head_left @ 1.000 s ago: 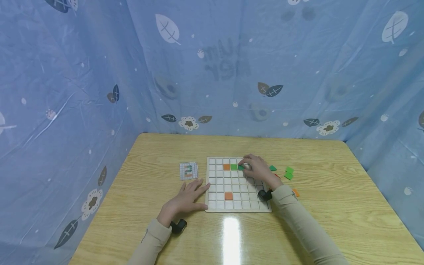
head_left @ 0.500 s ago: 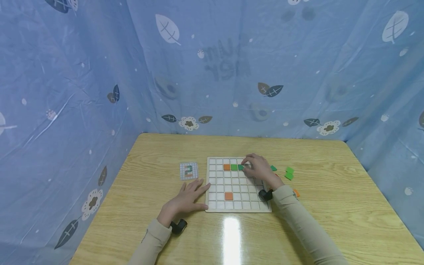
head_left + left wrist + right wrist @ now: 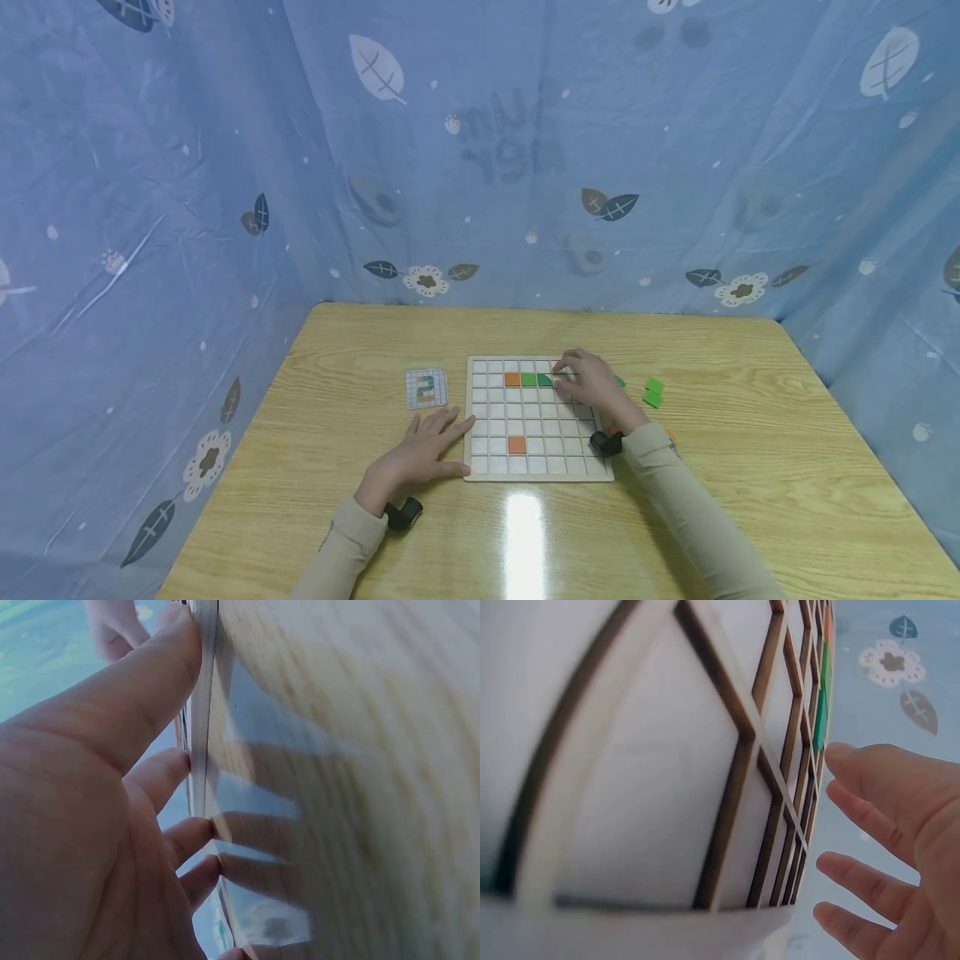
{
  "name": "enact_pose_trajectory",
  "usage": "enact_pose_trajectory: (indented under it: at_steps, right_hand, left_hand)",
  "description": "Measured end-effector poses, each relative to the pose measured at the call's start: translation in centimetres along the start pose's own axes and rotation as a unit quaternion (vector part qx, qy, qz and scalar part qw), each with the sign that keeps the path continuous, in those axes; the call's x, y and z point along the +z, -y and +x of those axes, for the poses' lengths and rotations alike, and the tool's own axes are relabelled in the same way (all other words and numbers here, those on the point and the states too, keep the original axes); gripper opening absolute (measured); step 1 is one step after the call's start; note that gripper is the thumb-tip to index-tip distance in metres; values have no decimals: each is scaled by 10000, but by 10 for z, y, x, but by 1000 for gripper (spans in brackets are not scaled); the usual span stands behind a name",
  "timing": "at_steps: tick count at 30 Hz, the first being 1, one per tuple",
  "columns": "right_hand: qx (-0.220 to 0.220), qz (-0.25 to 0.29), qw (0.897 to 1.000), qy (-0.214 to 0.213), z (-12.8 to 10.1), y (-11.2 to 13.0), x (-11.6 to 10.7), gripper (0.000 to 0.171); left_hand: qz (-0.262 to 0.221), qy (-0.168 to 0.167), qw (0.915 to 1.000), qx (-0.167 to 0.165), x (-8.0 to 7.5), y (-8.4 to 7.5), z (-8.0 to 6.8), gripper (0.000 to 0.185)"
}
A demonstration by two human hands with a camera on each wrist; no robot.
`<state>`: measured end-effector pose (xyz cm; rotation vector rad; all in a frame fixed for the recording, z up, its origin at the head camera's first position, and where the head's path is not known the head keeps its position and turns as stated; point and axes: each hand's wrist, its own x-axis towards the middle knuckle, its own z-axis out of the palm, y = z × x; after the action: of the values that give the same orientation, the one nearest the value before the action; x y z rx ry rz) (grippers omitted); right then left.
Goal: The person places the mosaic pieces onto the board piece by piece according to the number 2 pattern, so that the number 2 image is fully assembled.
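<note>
The person's left hand (image 3: 420, 450) lies palm down on the counter (image 3: 765, 467) with its fingers spread, thumb and forefinger meeting the left edge of the board (image 3: 538, 477). Seen from its own wrist, the thumb presses on that rim while the other fingers fan out along it, their shadows falling across the wood.

The right hand (image 3: 592, 385) reaches over the board's upper right part. Its thumb and forefinger are parted and hold nothing, and the other fingers hang loose and separate. The thumb tip is just beside the dark green tile (image 3: 544, 381); I can't tell whether it touches.

That tile sits in the second row from the top, its upper right corner cut away, and closes a run of three. The light green tile (image 3: 528, 380) is next to it on the left, then the upper orange tile (image 3: 512, 380). The lower orange tile (image 3: 517, 445) lies in the same column as that last one, second row from the bottom.

Left of the board, the card (image 3: 426, 389) shows a coloured figure 2 on a small grid. Over on the right, past the hand, two loose light green tiles (image 3: 654, 393) lie together, and an orange piece (image 3: 672, 436) peeks out by the sleeve (image 3: 686, 508). Behind everything hangs a blue curtain (image 3: 480, 225) printed with leaves and flowers.
</note>
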<state>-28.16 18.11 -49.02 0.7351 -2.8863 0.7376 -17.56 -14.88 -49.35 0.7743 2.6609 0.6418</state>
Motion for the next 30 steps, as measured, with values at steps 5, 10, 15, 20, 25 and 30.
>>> enact_pose_trajectory:
  at_steps: [5,10,15,20,25,30]
  right_hand:
    - [20,-7,10000,-56,-4,-6,-4,24]
    - [26,-27,9999,-135,-9,-11,-9,25]
    - [95,-19,9996,-248,-16,-17,-13,26]
    - [138,6,9993,-338,-22,-25,-20,26]
    - [241,68,9992,-320,-26,-32,-27,29]
    - [229,105,9993,-287,-31,-39,-32,29]
  left_hand:
    - [-29,9,10000,-22,1,1,0,76]
    - [-49,24,10000,-44,1,1,1,76]
    - [-49,37,10000,-55,1,1,1,76]
    - [-23,30,10000,-35,1,1,1,76]
    - [-4,26,10000,-22,1,1,1,77]
    - [-26,-13,10000,-1,1,1,1,76]
